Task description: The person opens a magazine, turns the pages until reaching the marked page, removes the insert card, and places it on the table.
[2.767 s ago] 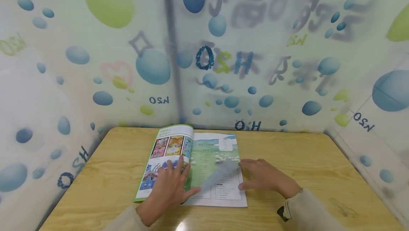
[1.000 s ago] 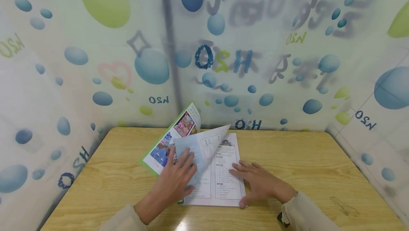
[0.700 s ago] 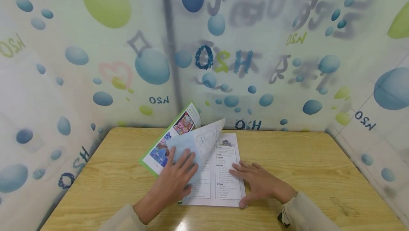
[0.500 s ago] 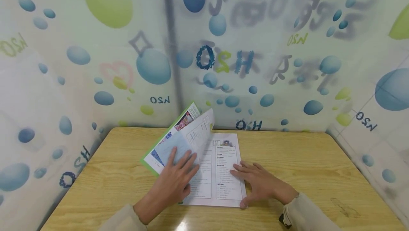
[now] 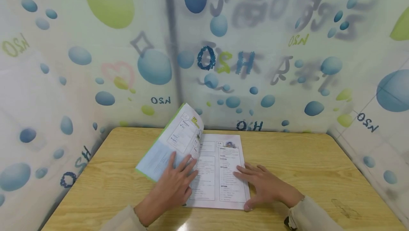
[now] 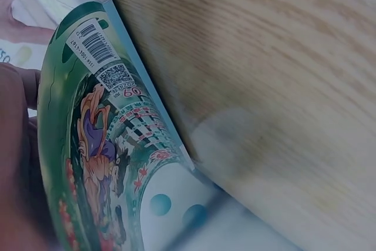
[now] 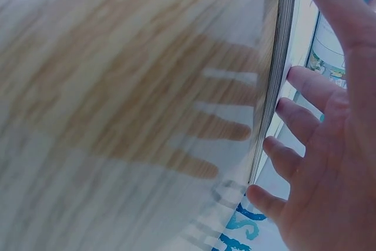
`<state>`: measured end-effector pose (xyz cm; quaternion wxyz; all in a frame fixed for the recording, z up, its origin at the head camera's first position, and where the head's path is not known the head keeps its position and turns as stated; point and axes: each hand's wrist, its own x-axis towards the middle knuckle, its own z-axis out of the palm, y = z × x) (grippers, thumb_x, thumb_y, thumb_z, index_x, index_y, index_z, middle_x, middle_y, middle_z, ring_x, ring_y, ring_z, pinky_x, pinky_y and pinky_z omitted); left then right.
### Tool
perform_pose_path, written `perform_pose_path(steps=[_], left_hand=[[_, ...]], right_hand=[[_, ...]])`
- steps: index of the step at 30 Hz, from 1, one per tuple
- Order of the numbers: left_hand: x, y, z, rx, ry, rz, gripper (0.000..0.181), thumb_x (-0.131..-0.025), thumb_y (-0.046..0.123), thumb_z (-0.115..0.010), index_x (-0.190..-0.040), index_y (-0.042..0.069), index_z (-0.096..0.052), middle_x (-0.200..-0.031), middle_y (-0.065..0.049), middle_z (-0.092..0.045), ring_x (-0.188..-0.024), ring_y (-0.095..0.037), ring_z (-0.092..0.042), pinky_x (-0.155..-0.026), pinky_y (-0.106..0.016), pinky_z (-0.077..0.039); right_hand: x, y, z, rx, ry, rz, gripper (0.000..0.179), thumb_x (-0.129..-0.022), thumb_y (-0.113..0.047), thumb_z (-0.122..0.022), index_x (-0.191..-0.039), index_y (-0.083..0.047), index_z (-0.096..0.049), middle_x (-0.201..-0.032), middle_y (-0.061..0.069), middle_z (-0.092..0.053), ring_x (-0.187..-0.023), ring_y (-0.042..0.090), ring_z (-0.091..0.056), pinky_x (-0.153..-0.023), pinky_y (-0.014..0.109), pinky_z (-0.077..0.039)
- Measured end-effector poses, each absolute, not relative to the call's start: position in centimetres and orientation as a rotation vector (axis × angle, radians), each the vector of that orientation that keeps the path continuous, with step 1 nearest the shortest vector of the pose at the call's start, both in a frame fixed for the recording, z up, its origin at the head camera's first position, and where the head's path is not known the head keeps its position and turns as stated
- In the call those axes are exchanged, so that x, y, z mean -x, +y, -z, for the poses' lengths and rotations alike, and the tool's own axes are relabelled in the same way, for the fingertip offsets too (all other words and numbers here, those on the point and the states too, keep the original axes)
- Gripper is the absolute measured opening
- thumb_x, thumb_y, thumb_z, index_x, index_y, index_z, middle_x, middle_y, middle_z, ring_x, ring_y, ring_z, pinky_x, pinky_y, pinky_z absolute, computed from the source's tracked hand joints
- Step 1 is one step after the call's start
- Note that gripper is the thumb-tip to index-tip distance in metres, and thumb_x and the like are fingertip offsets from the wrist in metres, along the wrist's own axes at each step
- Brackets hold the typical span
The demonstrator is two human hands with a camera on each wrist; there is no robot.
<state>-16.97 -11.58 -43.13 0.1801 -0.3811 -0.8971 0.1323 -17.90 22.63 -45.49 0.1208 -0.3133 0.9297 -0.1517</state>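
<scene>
An open magazine (image 5: 234, 181) lies on the table, its right page printed with text boxes. Its left side (image 5: 179, 131) slants up and leftward, showing a white and pale blue page. Across the lower part of that page and the fold, my left hand (image 5: 175, 181) rests with fingers spread. My right hand (image 5: 266, 186) touches the right page near its outer edge, thumb at the bottom corner. In the left wrist view, the green illustrated cover (image 6: 64, 116) with its barcode label (image 6: 93, 45) curves up from the table. The right wrist view shows spread fingers (image 7: 299, 119) along the page edges (image 7: 273, 80).
The wooden table (image 5: 306, 163) has a glossy top that mirrors the right hand. Behind it stands a pale wall (image 5: 274, 46) patterned with blue and green drops and lettering. Similar walls close in on both sides.
A leaf has turned over from right to left and now lies against the slanted left side. My right hand has shifted lower along the right edge; the left hand stays near the fold.
</scene>
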Motion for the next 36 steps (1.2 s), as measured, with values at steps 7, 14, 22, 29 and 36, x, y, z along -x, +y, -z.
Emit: perform_pose_path(steps=[7, 14, 22, 29, 36], left_hand=[[16.62, -11.48, 43.44, 1.083, -2.580, -0.290, 0.037, -0.089, 0.034, -0.060, -0.120, 0.018, -0.071, -0.143, -0.007, -0.056, -0.137, -0.030, -0.045, -0.103, -0.069, -0.032], [16.52, -11.47, 43.59, 1.067, -2.680, -0.180, 0.034, -0.091, 0.031, -0.058, -0.119, 0.015, -0.070, -0.143, -0.008, -0.055, -0.137, -0.033, -0.044, -0.096, -0.071, -0.037], [16.59, -11.45, 43.61, 1.050, -2.740, -0.108, 0.034, -0.091, 0.029, -0.058, -0.119, 0.012, -0.069, -0.142, -0.012, -0.056, -0.135, -0.036, -0.047, -0.083, -0.065, -0.047], [16.49, -11.45, 43.61, 1.036, -2.809, -0.048, 0.035, -0.092, 0.027, -0.057, -0.121, 0.011, -0.067, -0.143, -0.014, -0.053, -0.135, -0.039, -0.046, -0.079, -0.062, -0.051], [16.53, -11.44, 43.62, 1.025, -2.851, 0.006, 0.035, -0.092, 0.026, -0.058, -0.122, 0.009, -0.066, -0.142, -0.016, -0.052, -0.134, -0.042, -0.046, -0.078, -0.063, -0.052]], right_hand=[[17.74, 22.93, 45.46, 0.902, 2.713, 0.435, 0.105, -0.069, -0.078, -0.068, -0.152, -0.019, -0.043, -0.160, 0.005, -0.033, -0.148, 0.039, -0.022, -0.110, 0.070, -0.019], [17.91, 23.32, 45.92, 0.917, 2.725, 0.431, 0.105, -0.068, -0.080, -0.066, -0.152, -0.021, -0.043, -0.160, 0.003, -0.033, -0.149, 0.038, -0.021, -0.110, 0.069, -0.020], [17.82, 23.26, 45.84, 0.911, 2.729, 0.431, 0.105, -0.068, -0.080, -0.066, -0.152, -0.022, -0.043, -0.160, 0.002, -0.034, -0.149, 0.037, -0.022, -0.111, 0.069, -0.019], [17.75, 23.21, 45.85, 0.944, 2.738, 0.450, 0.100, -0.070, -0.076, -0.068, -0.151, -0.020, -0.046, -0.158, 0.006, -0.038, -0.147, 0.039, -0.025, -0.109, 0.070, -0.022], [17.91, 23.25, 45.88, 0.938, 2.738, 0.466, 0.097, -0.073, -0.075, -0.067, -0.150, -0.021, -0.047, -0.157, 0.006, -0.039, -0.146, 0.040, -0.027, -0.109, 0.070, -0.022]])
